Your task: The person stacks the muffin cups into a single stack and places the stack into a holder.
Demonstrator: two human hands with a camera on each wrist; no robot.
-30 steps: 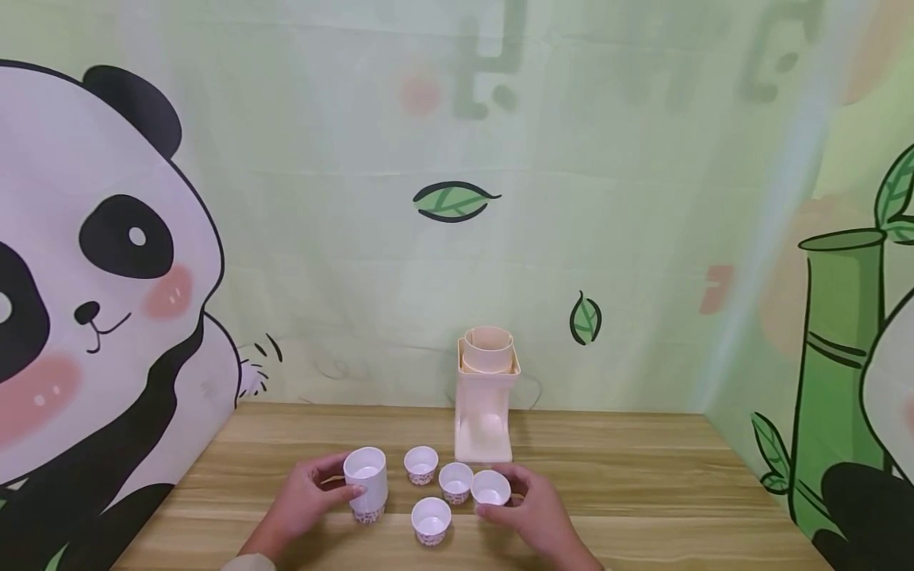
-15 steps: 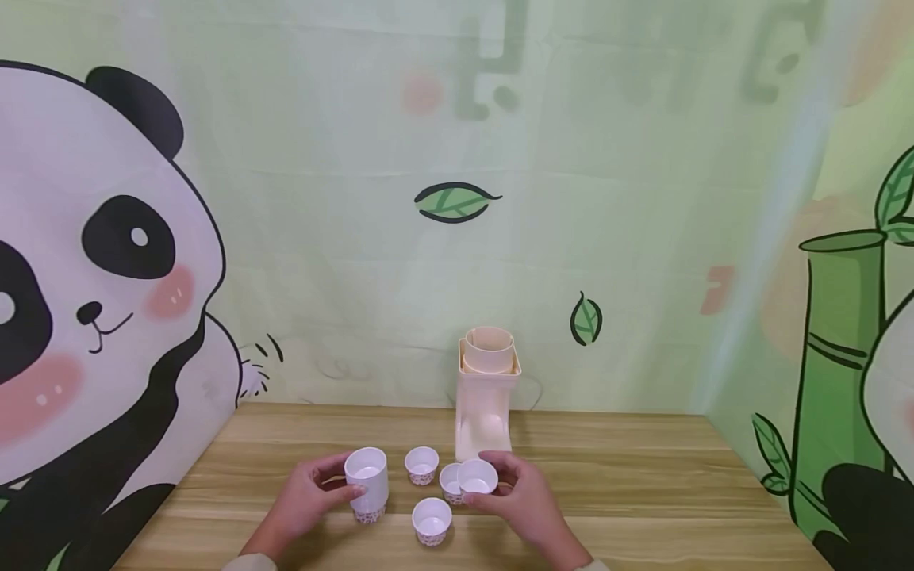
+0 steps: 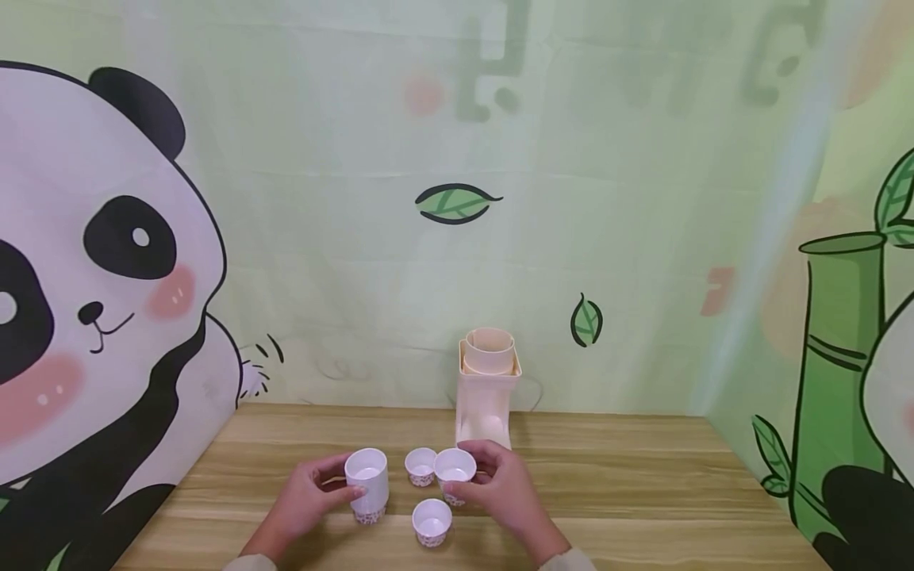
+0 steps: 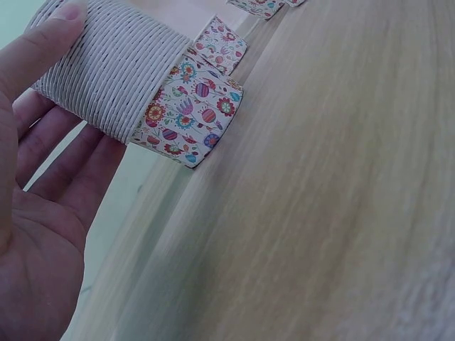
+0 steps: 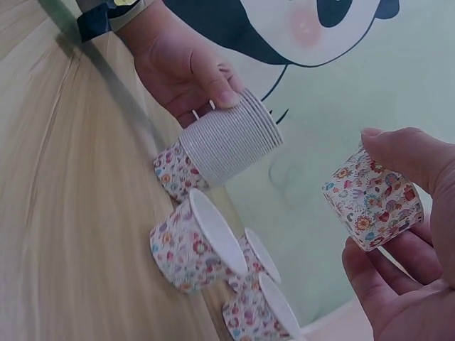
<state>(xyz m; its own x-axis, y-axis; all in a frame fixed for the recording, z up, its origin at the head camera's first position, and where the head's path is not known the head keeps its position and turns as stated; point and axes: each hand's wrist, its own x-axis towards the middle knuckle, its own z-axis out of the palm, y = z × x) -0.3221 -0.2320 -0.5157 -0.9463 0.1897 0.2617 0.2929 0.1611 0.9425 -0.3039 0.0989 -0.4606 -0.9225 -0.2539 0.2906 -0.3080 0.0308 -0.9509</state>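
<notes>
My left hand point(image 3: 312, 493) grips a tall stack of nested paper cups point(image 3: 368, 480), rims up, on the left side. In the left wrist view the lowest cup shows a floral print, with many ridged rims point(image 4: 117, 67) above it. My right hand point(image 3: 502, 485) pinches a single floral paper cup point(image 5: 377, 195) between thumb and fingers. In the head view this cup overlaps another paper cup point(image 3: 453, 499), mostly hidden under it. Two more paper cups stand upright on the table, one farther back point(image 3: 421, 466) and one nearer me point(image 3: 432, 523).
A pale pink dispenser-like stand point(image 3: 487, 404) with a round cylinder in its top stands behind the cups. The wood-grain table point(image 3: 643, 492) runs back to a green backdrop point(image 3: 343, 238) printed with pandas, leaves and bamboo.
My right hand has carried its paper cup leftward and slightly back, from right of the middle cup to over it. My left hand and the stack have stayed in place.
</notes>
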